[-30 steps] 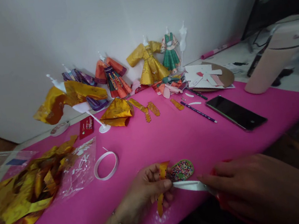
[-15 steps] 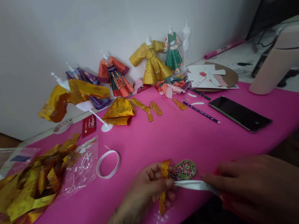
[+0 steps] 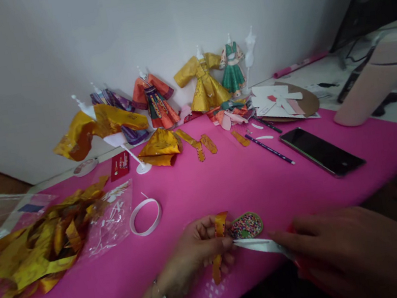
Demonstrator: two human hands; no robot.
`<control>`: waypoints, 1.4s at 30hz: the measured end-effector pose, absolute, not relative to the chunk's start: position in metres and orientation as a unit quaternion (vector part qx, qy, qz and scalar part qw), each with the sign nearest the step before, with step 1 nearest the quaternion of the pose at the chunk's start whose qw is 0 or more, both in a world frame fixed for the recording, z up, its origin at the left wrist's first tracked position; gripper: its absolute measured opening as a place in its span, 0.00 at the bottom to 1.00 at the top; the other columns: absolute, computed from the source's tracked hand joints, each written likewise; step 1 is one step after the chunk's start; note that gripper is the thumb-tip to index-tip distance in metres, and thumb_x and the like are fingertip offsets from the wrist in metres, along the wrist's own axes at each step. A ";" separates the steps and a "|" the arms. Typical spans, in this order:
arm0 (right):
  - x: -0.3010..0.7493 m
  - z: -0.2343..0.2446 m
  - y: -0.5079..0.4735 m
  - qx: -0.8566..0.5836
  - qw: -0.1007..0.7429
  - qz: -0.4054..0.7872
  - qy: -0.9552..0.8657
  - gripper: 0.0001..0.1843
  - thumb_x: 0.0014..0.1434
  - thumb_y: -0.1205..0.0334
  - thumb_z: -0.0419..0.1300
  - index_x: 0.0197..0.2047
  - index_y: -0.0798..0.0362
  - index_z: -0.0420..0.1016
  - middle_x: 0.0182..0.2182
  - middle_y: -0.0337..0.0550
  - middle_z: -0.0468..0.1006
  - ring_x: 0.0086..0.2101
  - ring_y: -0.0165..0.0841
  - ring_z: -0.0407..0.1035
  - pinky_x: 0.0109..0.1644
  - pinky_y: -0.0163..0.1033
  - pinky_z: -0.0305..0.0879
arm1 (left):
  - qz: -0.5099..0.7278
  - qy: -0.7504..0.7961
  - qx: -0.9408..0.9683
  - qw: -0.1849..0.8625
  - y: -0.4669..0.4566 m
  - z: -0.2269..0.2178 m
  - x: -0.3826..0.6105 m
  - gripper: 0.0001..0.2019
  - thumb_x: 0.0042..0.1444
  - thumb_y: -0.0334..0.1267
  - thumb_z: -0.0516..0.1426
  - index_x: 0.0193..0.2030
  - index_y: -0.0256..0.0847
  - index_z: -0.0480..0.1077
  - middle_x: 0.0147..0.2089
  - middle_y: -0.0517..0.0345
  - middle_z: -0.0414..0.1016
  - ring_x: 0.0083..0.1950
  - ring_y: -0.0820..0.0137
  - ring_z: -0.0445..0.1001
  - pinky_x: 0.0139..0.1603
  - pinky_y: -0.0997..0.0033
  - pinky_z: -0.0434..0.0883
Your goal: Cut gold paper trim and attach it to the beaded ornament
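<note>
Between the thumb and fingers of my left hand (image 3: 206,247) is a narrow strip of golden fabric (image 3: 217,266), upright with dark dots along its edge. My right hand (image 3: 342,242) is closed round a pair of red-handled scissors (image 3: 259,245). The blades look closed and their tips meet my left thumb, close beside the strip. Behind the blades lies a green-rimmed oval piece (image 3: 247,224) filled with many-coloured specks. Most of the scissor handles are hidden by my right hand.
A heap of golden scraps (image 3: 33,243) and a roll of pale tape (image 3: 132,223) lie left on the pink mat (image 3: 203,183). A phone (image 3: 322,151) and a purple pencil (image 3: 269,149) lie right. Small dressed mannequins stand behind, including a yellow gown (image 3: 207,83). A pale bottle (image 3: 364,84) stands far right.
The whole scene has shifted slightly to the right in view. My hands, the golden strip and the scissors keep nearly the same positions relative to each other.
</note>
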State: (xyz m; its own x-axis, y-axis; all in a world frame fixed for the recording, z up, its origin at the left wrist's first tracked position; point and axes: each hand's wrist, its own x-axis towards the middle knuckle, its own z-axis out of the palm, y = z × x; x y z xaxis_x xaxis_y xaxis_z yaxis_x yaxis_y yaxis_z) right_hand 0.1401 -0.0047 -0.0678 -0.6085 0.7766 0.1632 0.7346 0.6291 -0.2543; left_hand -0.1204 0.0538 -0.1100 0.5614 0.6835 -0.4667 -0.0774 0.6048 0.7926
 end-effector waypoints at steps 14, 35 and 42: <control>0.140 -0.069 -0.004 -0.418 0.148 0.080 -0.893 0.25 0.50 0.75 0.57 0.48 0.41 0.73 0.26 0.29 0.78 0.20 0.30 0.71 0.20 0.41 0.46 | 0.247 0.404 0.373 0.798 0.055 -0.123 -0.119 0.18 0.43 0.36 0.72 0.40 0.38 0.73 0.21 0.62 0.78 0.18 0.74 0.74 0.18 0.79 0.72; 0.141 -0.071 -0.004 -0.416 0.139 0.077 -0.895 0.24 0.51 0.74 0.56 0.48 0.42 0.75 0.26 0.32 0.79 0.19 0.34 0.72 0.19 0.44 0.47 | 0.249 0.406 0.369 0.798 0.055 -0.122 -0.118 0.18 0.42 0.37 0.72 0.38 0.37 0.73 0.21 0.61 0.78 0.17 0.74 0.74 0.17 0.79 0.72; 0.141 -0.073 -0.001 -0.400 0.174 0.063 -0.898 0.21 0.51 0.72 0.54 0.44 0.43 0.76 0.25 0.30 0.79 0.18 0.31 0.72 0.17 0.43 0.48 | 0.246 0.410 0.369 0.797 0.055 -0.123 -0.118 0.19 0.42 0.36 0.73 0.40 0.37 0.74 0.21 0.61 0.78 0.19 0.73 0.75 0.18 0.78 0.73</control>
